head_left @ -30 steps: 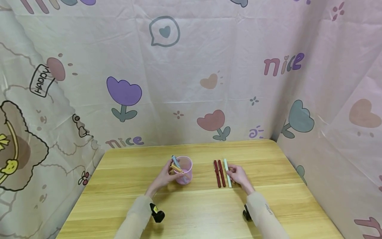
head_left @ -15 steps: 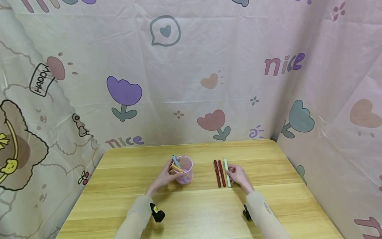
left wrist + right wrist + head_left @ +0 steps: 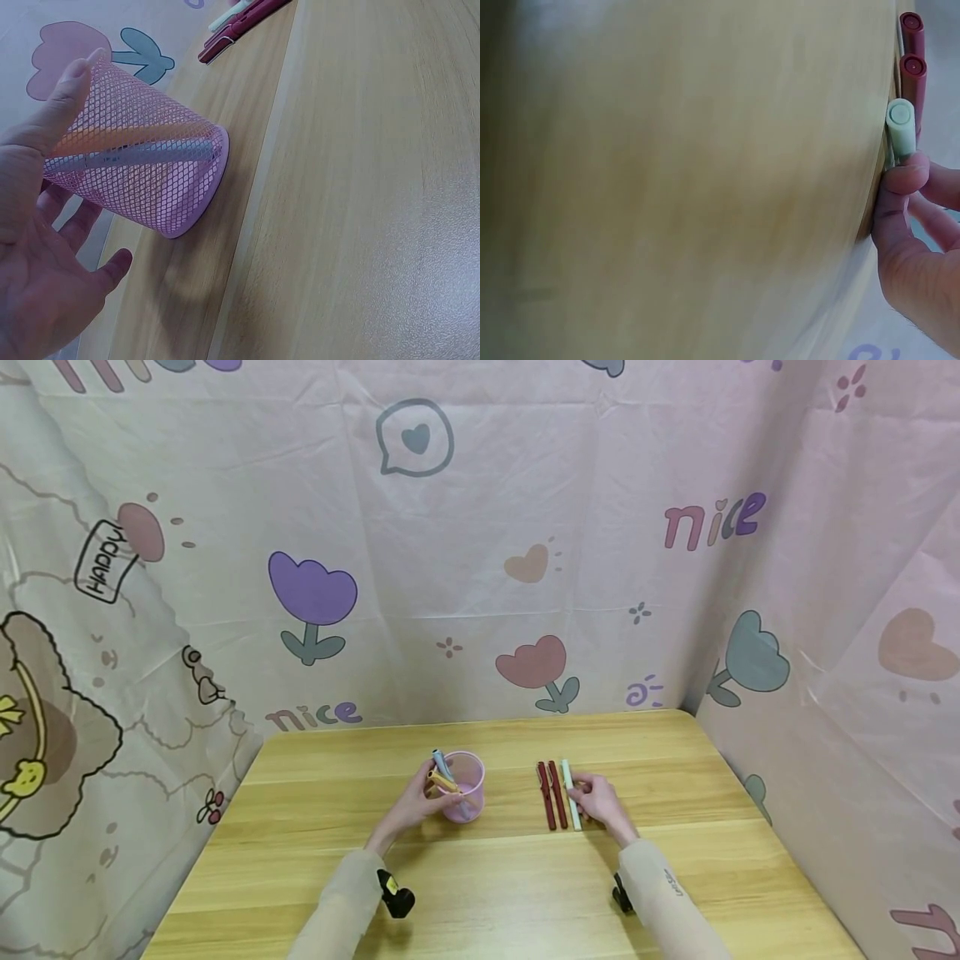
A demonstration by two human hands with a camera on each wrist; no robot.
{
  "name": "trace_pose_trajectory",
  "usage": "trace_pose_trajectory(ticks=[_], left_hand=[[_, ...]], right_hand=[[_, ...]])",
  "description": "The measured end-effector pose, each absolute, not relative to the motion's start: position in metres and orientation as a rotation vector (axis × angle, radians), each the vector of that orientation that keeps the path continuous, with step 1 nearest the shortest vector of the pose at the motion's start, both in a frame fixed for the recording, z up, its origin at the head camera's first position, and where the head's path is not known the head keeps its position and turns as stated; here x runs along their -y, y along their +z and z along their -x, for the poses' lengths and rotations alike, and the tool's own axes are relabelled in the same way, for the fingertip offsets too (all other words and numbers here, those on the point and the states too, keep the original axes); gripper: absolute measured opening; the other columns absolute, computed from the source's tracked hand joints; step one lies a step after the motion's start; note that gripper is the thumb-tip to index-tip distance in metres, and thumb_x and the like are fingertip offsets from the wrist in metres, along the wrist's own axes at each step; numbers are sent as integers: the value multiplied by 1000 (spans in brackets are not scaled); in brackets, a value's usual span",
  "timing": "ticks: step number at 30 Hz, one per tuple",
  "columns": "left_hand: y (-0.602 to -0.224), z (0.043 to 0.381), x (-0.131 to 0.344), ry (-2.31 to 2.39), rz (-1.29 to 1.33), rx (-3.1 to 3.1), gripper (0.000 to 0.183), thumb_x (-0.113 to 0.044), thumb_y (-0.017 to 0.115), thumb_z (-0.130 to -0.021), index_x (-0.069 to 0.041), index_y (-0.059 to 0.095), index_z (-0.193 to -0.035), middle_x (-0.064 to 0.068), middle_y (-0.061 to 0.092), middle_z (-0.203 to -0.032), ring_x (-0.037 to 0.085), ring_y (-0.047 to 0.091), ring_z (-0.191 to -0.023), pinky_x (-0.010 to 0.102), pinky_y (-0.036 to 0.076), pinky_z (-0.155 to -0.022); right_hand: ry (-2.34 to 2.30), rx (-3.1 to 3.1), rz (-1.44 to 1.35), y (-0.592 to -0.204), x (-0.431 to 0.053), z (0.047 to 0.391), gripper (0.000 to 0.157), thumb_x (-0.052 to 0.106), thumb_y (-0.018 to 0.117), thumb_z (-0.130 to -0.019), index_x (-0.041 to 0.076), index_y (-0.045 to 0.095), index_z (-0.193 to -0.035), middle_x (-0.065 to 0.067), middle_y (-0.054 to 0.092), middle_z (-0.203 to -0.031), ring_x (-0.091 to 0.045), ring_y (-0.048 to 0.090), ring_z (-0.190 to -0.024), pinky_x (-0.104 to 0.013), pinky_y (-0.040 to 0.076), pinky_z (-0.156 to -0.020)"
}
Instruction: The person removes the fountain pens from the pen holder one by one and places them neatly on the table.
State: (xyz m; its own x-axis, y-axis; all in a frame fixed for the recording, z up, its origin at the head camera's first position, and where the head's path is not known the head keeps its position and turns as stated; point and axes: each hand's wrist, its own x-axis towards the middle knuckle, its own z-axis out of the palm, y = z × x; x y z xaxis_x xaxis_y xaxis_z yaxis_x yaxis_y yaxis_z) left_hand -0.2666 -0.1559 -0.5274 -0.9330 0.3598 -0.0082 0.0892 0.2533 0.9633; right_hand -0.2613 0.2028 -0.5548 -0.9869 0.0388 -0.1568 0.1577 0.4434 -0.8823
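Observation:
My left hand holds a pink mesh pen holder by its upper side, thumb on the near side of the rim. Inside it lean a light blue pen and an orange pen, both also seen through the mesh in the left wrist view. To the right, my right hand pinches a pale green pen that lies on the table. Close along its left side lie two dark red pens, an outer one and an inner one, roughly parallel to it.
The wooden table ends at a patterned cloth backdrop behind and at both sides. A small black wrist camera sits by the left sleeve, and another black camera by the right one.

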Motion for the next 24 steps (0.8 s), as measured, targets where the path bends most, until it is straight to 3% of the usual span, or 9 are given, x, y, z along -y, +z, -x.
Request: trace_pose_trajectory(ticks=[24], left_hand=[[-527, 265, 156, 1738, -412, -2291, 89, -20, 75, -91, -13, 20, -160, 25, 12, -167, 54, 21, -150, 68, 23, -121]], right_hand=[[-1546, -2618, -146, -555, -203, 263, 41, 4, 62, -97, -4, 57, -137, -9, 62, -72, -11, 52, -52, -21, 45, -44]])
